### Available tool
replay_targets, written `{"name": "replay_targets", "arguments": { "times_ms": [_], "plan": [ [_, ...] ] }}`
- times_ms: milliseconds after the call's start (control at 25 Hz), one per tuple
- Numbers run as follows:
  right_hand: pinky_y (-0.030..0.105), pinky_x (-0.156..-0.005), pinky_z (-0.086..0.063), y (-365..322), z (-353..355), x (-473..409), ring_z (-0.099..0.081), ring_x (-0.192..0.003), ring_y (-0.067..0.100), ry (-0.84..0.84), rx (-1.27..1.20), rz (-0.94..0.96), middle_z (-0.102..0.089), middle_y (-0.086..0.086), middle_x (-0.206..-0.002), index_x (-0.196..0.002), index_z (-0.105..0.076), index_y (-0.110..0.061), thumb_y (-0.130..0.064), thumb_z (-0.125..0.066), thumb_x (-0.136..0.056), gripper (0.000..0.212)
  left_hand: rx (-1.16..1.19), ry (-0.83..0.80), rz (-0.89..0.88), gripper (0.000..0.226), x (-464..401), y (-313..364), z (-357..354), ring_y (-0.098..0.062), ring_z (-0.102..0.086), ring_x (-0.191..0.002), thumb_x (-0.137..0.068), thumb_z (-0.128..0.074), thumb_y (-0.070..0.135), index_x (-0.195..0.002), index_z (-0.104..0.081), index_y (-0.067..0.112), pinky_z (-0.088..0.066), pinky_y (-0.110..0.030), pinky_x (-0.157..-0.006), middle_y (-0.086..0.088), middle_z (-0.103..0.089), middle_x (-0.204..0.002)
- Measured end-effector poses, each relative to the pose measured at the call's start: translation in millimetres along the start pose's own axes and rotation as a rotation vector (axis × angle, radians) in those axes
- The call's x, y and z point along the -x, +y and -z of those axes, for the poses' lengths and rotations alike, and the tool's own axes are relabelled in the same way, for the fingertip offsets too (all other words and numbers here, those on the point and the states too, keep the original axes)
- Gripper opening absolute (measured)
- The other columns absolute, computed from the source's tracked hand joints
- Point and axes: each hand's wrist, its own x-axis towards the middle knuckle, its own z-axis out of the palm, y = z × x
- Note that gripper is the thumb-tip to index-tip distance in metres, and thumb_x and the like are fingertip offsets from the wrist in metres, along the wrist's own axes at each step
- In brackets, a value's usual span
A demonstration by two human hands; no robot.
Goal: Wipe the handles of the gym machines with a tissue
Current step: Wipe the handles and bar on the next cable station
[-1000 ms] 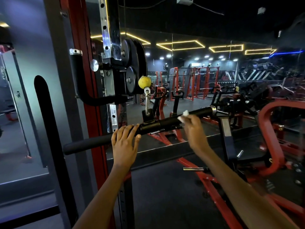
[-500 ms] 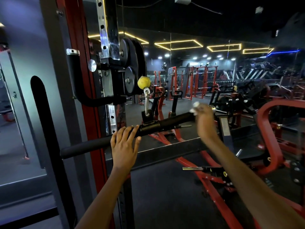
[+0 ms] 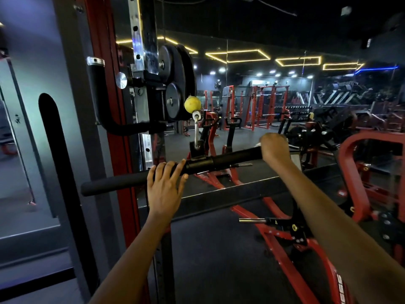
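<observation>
Right hand is clenched over the right end of the black bar handle, and a sliver of white tissue peeks out at its left edge, trapped between the hand and the grip. Left hand rests on the same handle left of its centre clamp, fingers draped over the top, loosely curled over it, steadying it.

The handle runs slightly uphill from a foam-covered left end to the right hand. From its centre clamp a silver carabiner rises to a yellow ball on the cable. Directly above and left of the handle sit the black pulley discs on a chrome perforated upright, with a curved black padded grip bolted to the red frame post further left.

Behind the handle there is a mirror wall showing red racks, yellow ceiling light outlines and a blue strip light. Below the handle a dark crossbar cuts across, and under the right forearm lies a red machine frame with a chrome peg, on dark rubber floor. A red curved frame stands right of the handle, past the right hand.
</observation>
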Motion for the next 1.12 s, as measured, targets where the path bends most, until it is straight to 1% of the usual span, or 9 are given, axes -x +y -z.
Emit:
{"name": "replay_targets", "arguments": {
  "times_ms": [120,320,520,600,680,800,880,1000,1120],
  "plan": [
    [0.027,-0.079,-0.052,-29,-3,18,-0.061,-0.088,0.02,0.015,-0.19,-0.038,-0.059,0.01,-0.103,-0.109,-0.056,-0.001,-0.005,-0.05,-0.091,0.019,0.011,0.004,0.0,0.048,-1,10,-4,-0.023,-0.043,-0.117,-0.098,-0.032,0.042,-0.133,-0.056,0.018,-0.022,-0.043,-0.108,-0.006,-0.061,-0.118],
    [0.03,-0.097,-0.044,-82,-13,77,-0.06,-0.106,0.025,0.152,-0.439,0.488,-0.062,0.013,-0.113,-0.112,-0.064,-0.001,0.004,-0.064,-0.08,0.032,0.033,0.01,0.004,0.049,-2,10,-5,-0.024,-0.044,-0.117,-0.098,-0.032,0.042,-0.131,-0.058,0.017,-0.023,-0.044,-0.108,-0.006,-0.062,-0.118],
    [0.044,-0.101,-0.041,39,-39,21,-0.052,-0.11,0.036,0.158,-0.48,-0.171,-0.058,0.022,-0.115,-0.111,-0.062,0.004,-0.002,-0.051,-0.087,0.027,0.073,-0.023,0.002,0.05,1,7,-3,-0.023,-0.043,-0.121,-0.099,-0.029,0.044,-0.134,-0.055,0.018,-0.022,-0.044,-0.109,-0.004,-0.06,-0.122],
    [0.034,-0.093,-0.046,19,-41,23,-0.056,-0.1,0.026,0.177,-0.45,-0.266,-0.061,0.015,-0.109,-0.115,-0.062,-0.003,-0.004,-0.049,-0.091,0.027,0.081,-0.038,0.009,0.053,0,10,-4,-0.023,-0.043,-0.121,-0.101,-0.025,0.047,-0.134,-0.054,0.019,-0.021,-0.044,-0.109,-0.004,-0.06,-0.123],
    [0.034,-0.092,-0.048,-38,-38,45,-0.058,-0.097,0.02,0.176,-0.608,-0.025,-0.061,0.011,-0.109,-0.112,-0.063,-0.007,-0.005,-0.053,-0.091,0.024,0.093,-0.042,0.013,0.057,0,12,-5,-0.022,-0.043,-0.121,-0.102,-0.018,0.05,-0.134,-0.055,0.019,-0.021,-0.043,-0.109,-0.004,-0.06,-0.123],
    [0.038,-0.095,-0.05,-75,-46,71,-0.059,-0.104,0.028,0.245,-0.451,0.46,-0.062,0.015,-0.113,-0.11,-0.064,0.001,0.006,-0.068,-0.077,0.034,0.121,-0.036,0.013,0.059,0,11,-6,-0.021,-0.041,-0.122,-0.102,-0.016,0.05,-0.134,-0.055,0.018,-0.021,-0.043,-0.109,-0.004,-0.06,-0.124],
    [0.023,-0.094,-0.043,-35,-41,43,-0.058,-0.105,0.026,0.188,-0.374,0.362,-0.058,0.013,-0.121,-0.12,-0.06,-0.002,0.005,-0.06,-0.083,0.037,0.136,-0.028,0.0,0.056,0,7,-5,-0.02,-0.041,-0.122,-0.102,-0.02,0.049,-0.135,-0.054,0.018,-0.02,-0.042,-0.109,-0.003,-0.059,-0.125],
    [0.026,-0.098,-0.039,29,-35,6,-0.049,-0.115,0.028,0.087,-0.17,0.016,-0.056,0.016,-0.125,-0.128,-0.054,-0.005,0.005,-0.046,-0.09,0.04,0.129,-0.016,-0.016,0.05,0,4,-3,-0.02,-0.04,-0.123,-0.1,-0.029,0.045,-0.134,-0.054,0.019,-0.019,-0.042,-0.109,-0.003,-0.059,-0.125],
    [0.023,-0.088,-0.04,-1,-23,6,-0.052,-0.108,0.027,0.08,-0.343,-0.118,-0.057,0.017,-0.117,-0.123,-0.057,-0.003,0.002,-0.044,-0.092,0.034,0.118,0.001,-0.013,0.048,0,6,-5,-0.022,-0.041,-0.122,-0.099,-0.032,0.043,-0.133,-0.055,0.019,-0.018,-0.043,-0.11,-0.004,-0.06,-0.124]
  ]
}}
